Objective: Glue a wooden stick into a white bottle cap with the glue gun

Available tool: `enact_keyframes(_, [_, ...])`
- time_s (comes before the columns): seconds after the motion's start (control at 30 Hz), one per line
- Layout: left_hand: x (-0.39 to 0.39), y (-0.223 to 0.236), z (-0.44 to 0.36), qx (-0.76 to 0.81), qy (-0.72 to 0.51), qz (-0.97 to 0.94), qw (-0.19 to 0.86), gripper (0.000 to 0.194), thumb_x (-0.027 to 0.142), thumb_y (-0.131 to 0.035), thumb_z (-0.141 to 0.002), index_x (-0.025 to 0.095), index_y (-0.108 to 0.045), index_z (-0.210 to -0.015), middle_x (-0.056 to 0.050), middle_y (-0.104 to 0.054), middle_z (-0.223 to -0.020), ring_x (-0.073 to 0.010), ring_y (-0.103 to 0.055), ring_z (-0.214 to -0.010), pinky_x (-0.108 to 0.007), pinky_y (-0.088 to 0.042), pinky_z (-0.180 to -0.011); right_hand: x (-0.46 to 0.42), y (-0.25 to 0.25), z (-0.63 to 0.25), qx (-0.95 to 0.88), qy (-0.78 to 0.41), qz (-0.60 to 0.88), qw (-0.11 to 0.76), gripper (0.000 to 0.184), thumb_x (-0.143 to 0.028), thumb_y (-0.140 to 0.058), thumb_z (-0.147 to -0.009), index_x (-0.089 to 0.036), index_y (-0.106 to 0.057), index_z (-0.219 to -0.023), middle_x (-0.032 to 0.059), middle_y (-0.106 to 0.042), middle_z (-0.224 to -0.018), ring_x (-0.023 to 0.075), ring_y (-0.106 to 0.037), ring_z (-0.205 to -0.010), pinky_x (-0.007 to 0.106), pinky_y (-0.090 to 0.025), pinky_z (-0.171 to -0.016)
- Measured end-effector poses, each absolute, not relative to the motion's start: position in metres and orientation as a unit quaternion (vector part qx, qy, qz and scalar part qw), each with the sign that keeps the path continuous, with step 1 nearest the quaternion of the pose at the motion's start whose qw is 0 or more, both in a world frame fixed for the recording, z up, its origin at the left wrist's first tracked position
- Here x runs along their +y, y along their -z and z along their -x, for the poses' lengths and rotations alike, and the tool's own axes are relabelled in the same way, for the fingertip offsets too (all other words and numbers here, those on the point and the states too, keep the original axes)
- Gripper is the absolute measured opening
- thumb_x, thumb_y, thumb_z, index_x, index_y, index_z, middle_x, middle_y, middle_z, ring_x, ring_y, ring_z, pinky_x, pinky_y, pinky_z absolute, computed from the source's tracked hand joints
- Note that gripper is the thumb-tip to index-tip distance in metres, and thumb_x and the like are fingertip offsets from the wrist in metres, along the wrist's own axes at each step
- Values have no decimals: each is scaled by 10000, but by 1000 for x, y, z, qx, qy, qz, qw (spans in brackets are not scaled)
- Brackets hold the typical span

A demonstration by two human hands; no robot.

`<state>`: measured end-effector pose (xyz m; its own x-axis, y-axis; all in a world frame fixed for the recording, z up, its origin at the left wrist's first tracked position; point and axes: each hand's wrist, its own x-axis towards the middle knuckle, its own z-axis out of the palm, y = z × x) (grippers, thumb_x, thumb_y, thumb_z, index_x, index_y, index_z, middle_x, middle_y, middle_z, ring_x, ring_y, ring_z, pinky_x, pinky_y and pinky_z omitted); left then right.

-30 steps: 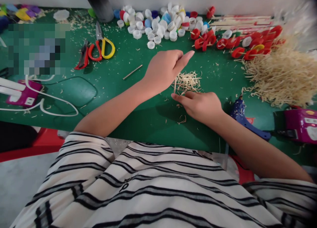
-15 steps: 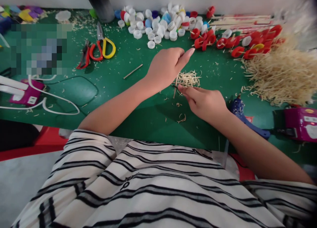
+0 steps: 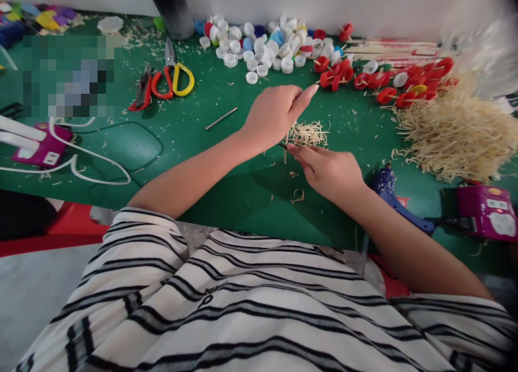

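Observation:
My left hand is closed above the green tabletop, its thumb pointing to the far right. A thin wooden stick comes out below it, apparently gripped by the fingers, which are mostly hidden. Just nearer to me, my right hand pinches a small dark, thin tool, perhaps a blade, against the stick; its shape is largely covered by the fingers. Behind the right hand lies a small heap of pale wood shavings. A few loose curls are scattered closer to me.
Scissors and red-handled pliers lie left, near a thin metal rod. White bottle caps and red caps on sticks line the back. Right are a big shavings pile, a blue glue gun and a purple power socket.
The view has shifted slightly. My right hand and the dark tool have moved a little toward me along the stick; my left hand keeps its grip and pose.

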<state>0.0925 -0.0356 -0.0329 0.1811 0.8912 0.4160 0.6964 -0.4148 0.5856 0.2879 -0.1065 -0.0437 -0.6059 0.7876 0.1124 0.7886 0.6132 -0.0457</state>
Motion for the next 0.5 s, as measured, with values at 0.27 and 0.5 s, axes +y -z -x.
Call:
enact_keyframes(0.27, [-38,26,-87,564,-336,-739,152,694,800,-224,-1052,285,-243,-587,-3,-356,-525,-147,-284,-561,-399,-218,-639,-111,48,-294,-893,21,445,58,471,-259,-440,-1106,-283,-716,-1487,71,-836,-1071,169,-667,-768,331,-229,-579])
enact_keyframes(0.5, [-47,24,-94,540,-350,-757,111,663,769,-211,-1067,280,-201,-620,19,-292,-541,-122,-258,-517,-376,-164,-628,-115,42,-289,-888,29,458,20,487,-285,-403,-1121,-309,-688,-1515,60,-829,-1120,167,-642,-735,336,-206,-578])
